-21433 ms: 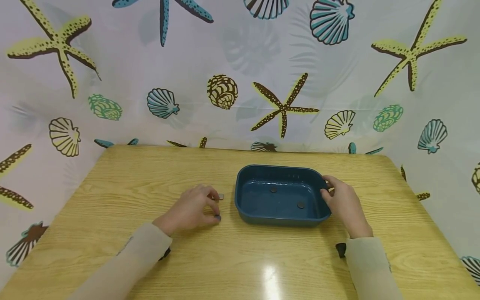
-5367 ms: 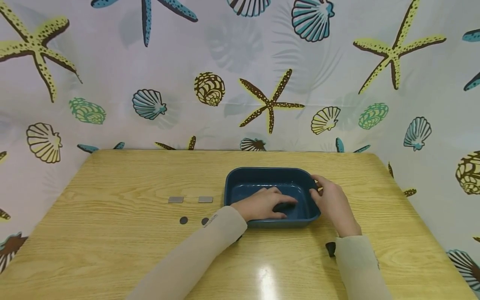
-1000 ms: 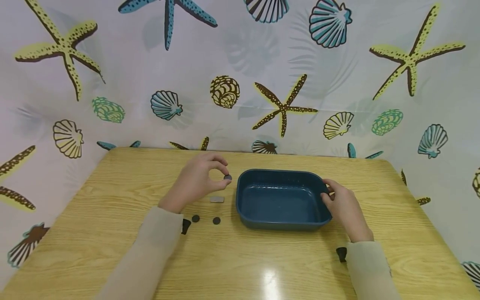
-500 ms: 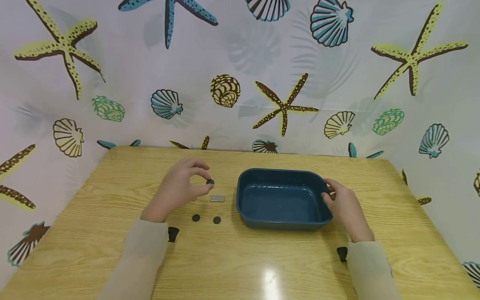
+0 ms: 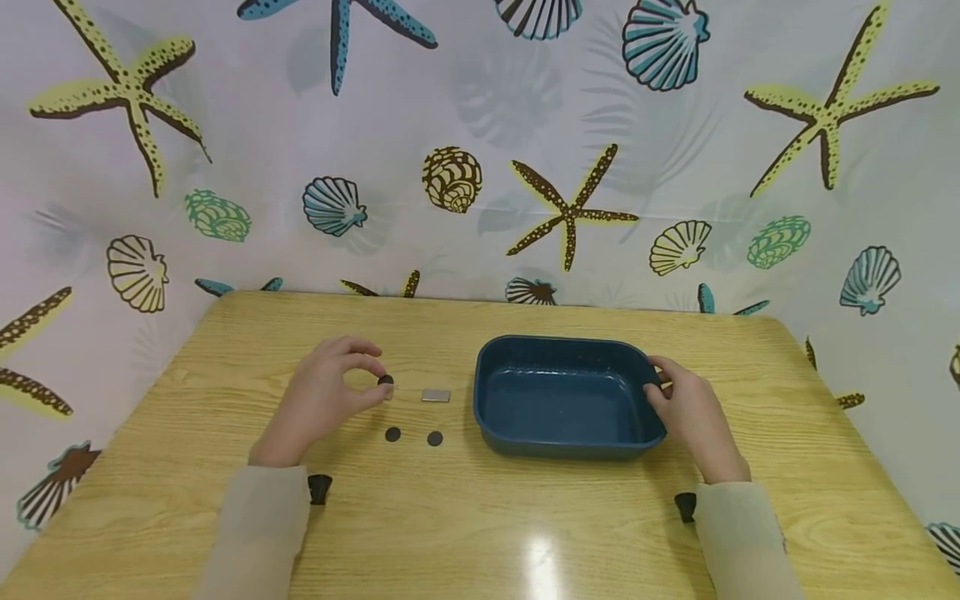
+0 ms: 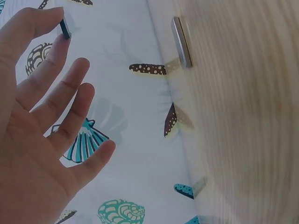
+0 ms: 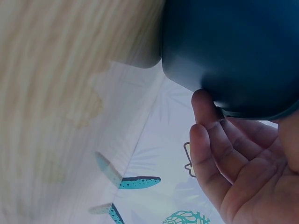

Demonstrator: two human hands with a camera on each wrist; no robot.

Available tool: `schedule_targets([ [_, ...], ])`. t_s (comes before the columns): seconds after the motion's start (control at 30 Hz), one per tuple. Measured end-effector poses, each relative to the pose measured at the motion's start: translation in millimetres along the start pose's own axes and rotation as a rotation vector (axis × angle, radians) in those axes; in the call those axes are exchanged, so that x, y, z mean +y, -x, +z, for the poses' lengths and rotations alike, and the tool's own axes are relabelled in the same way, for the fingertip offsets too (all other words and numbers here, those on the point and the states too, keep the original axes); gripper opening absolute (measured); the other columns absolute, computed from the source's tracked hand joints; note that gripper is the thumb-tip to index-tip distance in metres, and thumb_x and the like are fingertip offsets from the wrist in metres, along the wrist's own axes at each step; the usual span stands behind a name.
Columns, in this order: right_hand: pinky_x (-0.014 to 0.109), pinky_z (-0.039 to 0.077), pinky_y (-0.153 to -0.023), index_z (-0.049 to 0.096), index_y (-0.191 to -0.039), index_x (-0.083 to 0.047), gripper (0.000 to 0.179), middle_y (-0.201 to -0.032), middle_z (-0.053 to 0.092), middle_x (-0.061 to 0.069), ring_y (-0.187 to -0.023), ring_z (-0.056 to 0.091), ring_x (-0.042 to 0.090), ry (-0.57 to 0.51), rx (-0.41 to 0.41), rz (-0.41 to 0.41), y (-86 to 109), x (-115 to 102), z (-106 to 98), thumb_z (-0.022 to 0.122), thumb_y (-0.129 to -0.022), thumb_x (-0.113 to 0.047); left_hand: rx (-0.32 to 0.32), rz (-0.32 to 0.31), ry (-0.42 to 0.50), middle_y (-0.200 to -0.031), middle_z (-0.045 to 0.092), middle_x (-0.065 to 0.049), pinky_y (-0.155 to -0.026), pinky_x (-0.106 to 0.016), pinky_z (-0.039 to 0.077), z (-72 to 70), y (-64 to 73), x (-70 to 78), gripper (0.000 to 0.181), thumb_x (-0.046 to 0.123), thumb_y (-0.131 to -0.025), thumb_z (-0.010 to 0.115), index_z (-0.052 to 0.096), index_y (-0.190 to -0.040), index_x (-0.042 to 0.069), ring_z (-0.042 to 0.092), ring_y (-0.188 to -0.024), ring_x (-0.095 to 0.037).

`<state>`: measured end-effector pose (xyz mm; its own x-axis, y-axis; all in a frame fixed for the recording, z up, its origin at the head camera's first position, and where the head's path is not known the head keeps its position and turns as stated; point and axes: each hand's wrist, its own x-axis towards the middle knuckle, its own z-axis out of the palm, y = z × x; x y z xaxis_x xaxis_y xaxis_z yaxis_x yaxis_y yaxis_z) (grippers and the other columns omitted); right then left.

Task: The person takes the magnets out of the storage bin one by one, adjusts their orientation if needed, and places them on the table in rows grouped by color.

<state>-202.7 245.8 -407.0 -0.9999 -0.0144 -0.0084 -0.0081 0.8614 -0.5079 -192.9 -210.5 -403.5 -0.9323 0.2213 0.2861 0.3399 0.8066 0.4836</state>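
Observation:
In the head view my left hand pinches a dark round disc between thumb and index finger, just over a small rectangular metal piece mostly hidden by the fingers. The left wrist view shows the disc edge-on at the fingertips, the other fingers spread. To the right lies a second metal piece. Nearer me, two dark discs rest flat on the table. My right hand grips the right end of a dark blue bin; in the right wrist view its fingers touch the bin's wall.
The bin stands on a light wooden table, right of the small pieces. Behind the table and at its sides hangs a white cloth printed with shells and starfish.
Earlier, two discs lay in the bin; later my left hand reached into it. In the last second that hand carried the disc left and nearer me. The right hand stays on the bin.

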Motion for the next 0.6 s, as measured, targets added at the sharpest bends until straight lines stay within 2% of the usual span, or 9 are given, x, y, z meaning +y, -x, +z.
schedule_targets([
  [0.2, 0.048, 0.061, -0.09, 0.046, -0.153, -0.003, 0.048, -0.136, 0.062, 0.027, -0.115, 0.068, 0.039, -0.012, -0.015, 0.016, -1.4, -0.8, 0.9, 0.055, -0.106, -0.014, -0.037, 0.008, -0.053, -0.127, 0.068, -0.013, -0.101, -0.06, 0.049, -7.2, 6.5, -12.6, 0.008, 0.023, -0.086, 0.084, 0.08, -0.088, 0.015, 0.057, -0.125, -0.04],
  [0.4, 0.048, 0.061, -0.09, 0.046, -0.153, -0.004, 0.049, -0.136, 0.062, 0.027, -0.116, 0.068, 0.039, -0.013, -0.017, 0.026, -0.8, -2.0, 1.1, 0.056, -0.106, -0.014, -0.089, -0.01, -0.099, -0.127, 0.068, -0.016, -0.101, -0.063, 0.049, -13.4, 13.6, -26.6, 0.006, 0.021, -0.084, 0.085, 0.08, -0.084, 0.017, 0.057, -0.124, -0.045],
  [0.6, 0.049, 0.061, -0.091, 0.046, -0.153, -0.003, 0.049, -0.135, 0.062, 0.027, -0.115, 0.068, 0.039, -0.002, -0.017, 0.022, 0.1, -1.8, -1.6, 0.056, -0.106, -0.015, -0.174, -0.041, -0.055, -0.133, 0.065, -0.018, -0.105, -0.067, 0.044, -12.9, 16.7, -36.5, 0.005, 0.022, -0.086, 0.084, 0.08, -0.086, 0.02, 0.053, -0.129, -0.048],
])
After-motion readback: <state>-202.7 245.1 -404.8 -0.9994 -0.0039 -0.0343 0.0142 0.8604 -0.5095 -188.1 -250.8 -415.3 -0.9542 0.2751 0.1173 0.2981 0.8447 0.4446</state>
